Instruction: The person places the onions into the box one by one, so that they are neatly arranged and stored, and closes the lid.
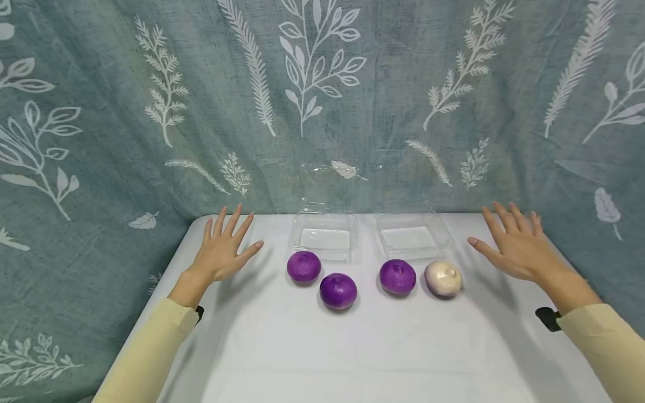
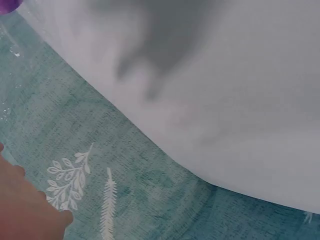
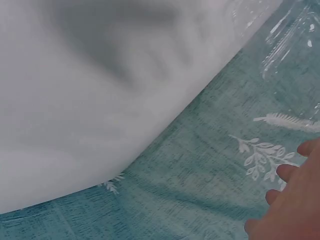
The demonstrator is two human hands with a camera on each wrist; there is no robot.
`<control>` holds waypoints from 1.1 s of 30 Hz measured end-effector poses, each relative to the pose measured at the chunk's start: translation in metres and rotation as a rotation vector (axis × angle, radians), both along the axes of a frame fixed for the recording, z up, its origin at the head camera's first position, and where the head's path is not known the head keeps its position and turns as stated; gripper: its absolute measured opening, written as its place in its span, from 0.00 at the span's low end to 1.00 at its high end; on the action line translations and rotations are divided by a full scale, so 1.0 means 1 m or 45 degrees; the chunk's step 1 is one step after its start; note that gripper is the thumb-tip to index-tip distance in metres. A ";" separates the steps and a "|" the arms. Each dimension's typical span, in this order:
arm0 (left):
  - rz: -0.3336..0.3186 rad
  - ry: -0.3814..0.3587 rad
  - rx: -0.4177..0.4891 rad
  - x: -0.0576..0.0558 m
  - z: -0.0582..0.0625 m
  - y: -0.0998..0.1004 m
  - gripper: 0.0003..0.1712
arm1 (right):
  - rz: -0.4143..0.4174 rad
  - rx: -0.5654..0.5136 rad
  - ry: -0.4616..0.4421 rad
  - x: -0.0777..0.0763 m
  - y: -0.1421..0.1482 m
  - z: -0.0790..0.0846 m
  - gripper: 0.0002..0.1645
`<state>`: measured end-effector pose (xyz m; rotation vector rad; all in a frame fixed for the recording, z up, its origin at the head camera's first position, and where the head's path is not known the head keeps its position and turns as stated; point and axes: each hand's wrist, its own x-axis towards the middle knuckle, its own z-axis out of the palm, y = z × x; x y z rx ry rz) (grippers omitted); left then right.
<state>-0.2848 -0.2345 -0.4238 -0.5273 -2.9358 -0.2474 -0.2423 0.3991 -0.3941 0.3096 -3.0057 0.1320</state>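
My left hand (image 1: 223,252) is held over the left part of the white table with fingers straight and spread, holding nothing. On the right side my right hand (image 1: 519,246) is spread the same way, also holding nothing. Between them sit three purple onions: one at the left (image 1: 304,266), one nearer me (image 1: 338,291) and one right of the middle (image 1: 397,277). Beside that last one is a pale onion (image 1: 443,279), the thing nearest my right hand. Behind the onions stand two clear plastic containers, a left one (image 1: 298,230) and a right one (image 1: 381,235), lids raised.
A white cloth covers the table (image 1: 353,352). Along its back edge hangs a blue-green curtain (image 1: 388,112) with white leaf prints, which also runs down both sides. Hand shadows fall on the cloth in both wrist views.
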 end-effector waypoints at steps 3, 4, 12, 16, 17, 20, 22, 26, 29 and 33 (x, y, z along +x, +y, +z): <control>-0.014 0.005 0.012 0.001 0.003 0.005 0.47 | 0.016 0.007 0.016 0.004 -0.006 0.003 0.55; -0.019 0.006 0.011 0.002 0.005 0.006 0.47 | 0.021 0.006 0.020 0.006 -0.008 0.003 0.55; -0.016 0.060 -0.015 0.005 0.010 0.013 0.48 | 0.084 -0.010 0.089 0.018 -0.024 0.012 0.54; -0.025 0.072 -0.001 0.006 0.009 0.014 0.48 | 0.096 -0.012 0.075 0.021 -0.030 0.014 0.54; -0.029 0.075 0.004 0.006 0.010 0.015 0.48 | 0.099 -0.014 0.074 0.022 -0.031 0.015 0.54; -0.038 0.081 0.026 0.008 0.011 0.018 0.48 | 0.111 -0.023 0.077 0.022 -0.036 0.014 0.54; -0.044 0.091 0.038 0.008 0.011 0.021 0.48 | 0.119 -0.039 0.078 0.023 -0.039 0.014 0.54; -0.067 0.096 0.103 0.009 0.009 0.026 0.46 | 0.155 -0.098 0.072 0.025 -0.050 0.014 0.51; -0.079 0.076 0.178 0.010 0.009 0.030 0.46 | 0.196 -0.146 0.064 0.027 -0.059 0.014 0.49; -0.095 0.068 0.265 0.008 0.008 0.035 0.46 | 0.247 -0.180 0.066 0.027 -0.070 0.015 0.49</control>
